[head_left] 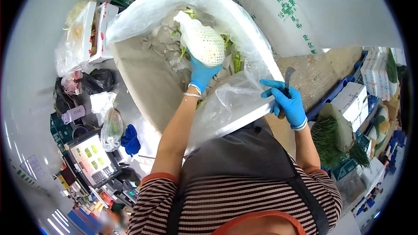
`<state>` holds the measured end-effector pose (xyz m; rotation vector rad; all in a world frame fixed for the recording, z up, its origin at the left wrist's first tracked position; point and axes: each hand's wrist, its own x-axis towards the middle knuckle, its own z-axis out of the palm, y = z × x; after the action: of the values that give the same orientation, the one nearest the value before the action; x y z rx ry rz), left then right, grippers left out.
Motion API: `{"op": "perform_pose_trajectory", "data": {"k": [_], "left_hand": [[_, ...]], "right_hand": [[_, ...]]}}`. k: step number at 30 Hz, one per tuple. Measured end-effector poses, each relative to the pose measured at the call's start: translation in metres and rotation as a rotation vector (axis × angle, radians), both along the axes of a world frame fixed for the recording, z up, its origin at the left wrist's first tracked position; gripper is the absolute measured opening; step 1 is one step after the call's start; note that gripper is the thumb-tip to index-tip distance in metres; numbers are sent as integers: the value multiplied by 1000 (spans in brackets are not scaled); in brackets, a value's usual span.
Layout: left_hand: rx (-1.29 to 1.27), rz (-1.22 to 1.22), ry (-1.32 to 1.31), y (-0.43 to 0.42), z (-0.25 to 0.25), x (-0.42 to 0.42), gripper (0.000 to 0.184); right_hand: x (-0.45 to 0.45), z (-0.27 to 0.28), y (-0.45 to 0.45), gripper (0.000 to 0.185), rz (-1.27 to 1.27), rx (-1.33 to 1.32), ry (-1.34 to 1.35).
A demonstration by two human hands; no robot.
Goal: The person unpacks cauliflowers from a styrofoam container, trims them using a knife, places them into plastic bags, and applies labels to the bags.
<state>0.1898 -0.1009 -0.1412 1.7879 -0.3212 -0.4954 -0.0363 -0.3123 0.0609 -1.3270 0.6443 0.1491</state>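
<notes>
My left hand [202, 73], in a blue glove, grips the lower end of a pale vegetable wrapped in white foam netting [207, 45]. That bundle is held over a large white foam box [265, 61] lined with clear plastic. Crumpled grey paper [163, 39] and some green leaves show inside the box. At the box's near right corner, my right hand [285, 102], also gloved in blue, is closed around a small curved knife [288, 78], blade pointing up. Its index finger stretches toward the box.
A touch screen [93, 159] stands at the lower left, near a blue cloth [130, 140], plastic bags and black bags [98, 81]. An open white box [102, 30] sits at the upper left. Green stalks [328, 137] and cartons [352, 100] are at the right.
</notes>
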Motion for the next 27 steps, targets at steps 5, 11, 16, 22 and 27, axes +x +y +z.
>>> {"op": "perform_pose_trajectory", "data": {"k": [5,11,16,22,27], "left_hand": [[-387,314,241,7,80,-15,77],[-556,346,532,33,10,30,56],[-795,368,832,85,51,9,59],[-1165,203,830,87,103,-11,71],[-1154,203,770,99,104,-19,72]], "right_hand": [[16,13,4,31,93,-33,99],[28,24,15,33,191,-158,132],[60,35,25,40,238,-189,-59],[117,32,30,45,152,-209,-248],[142,20,28,55,149,-334,-363]]}}
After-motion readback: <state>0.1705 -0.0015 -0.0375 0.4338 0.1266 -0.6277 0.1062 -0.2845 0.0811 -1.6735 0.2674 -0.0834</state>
